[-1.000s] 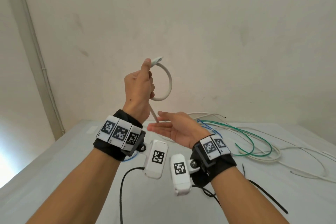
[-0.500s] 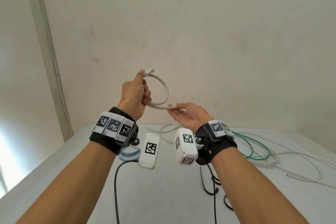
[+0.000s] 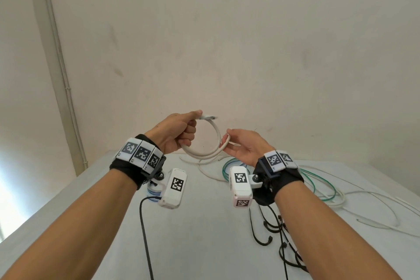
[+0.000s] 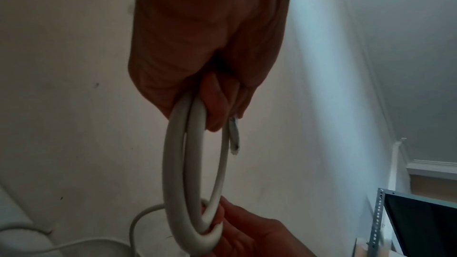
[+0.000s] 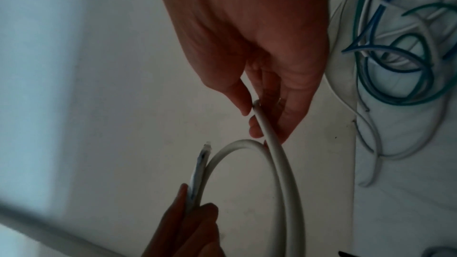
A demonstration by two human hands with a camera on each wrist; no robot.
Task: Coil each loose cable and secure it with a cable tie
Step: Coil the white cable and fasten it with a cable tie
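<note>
A thick white cable point(image 3: 212, 143) is held in the air as a small coil of two loops point(image 4: 195, 173) in front of the wall. My left hand point(image 3: 181, 132) grips the coil's left side, with the clear plug end point(image 3: 208, 117) sticking out past the thumb. My right hand point(image 3: 238, 145) pinches the running strand point(image 5: 269, 136) at the coil's right side between thumb and fingers. The cable's tail drops to the table behind the hands. No cable tie is in either hand.
On the white table point(image 3: 204, 234) lie a tangle of green, blue and white cables point(image 3: 318, 184) at the right, black cable ties point(image 3: 272, 227) under my right forearm, and a blue-and-white coil point(image 3: 153, 190) under my left wrist. A black cord point(image 3: 145, 234) runs toward me.
Both hands have come lower, toward the table. My right hand, open and flat under the cable before, now pinches the strand, and a second loop has been laid onto the coil.
</note>
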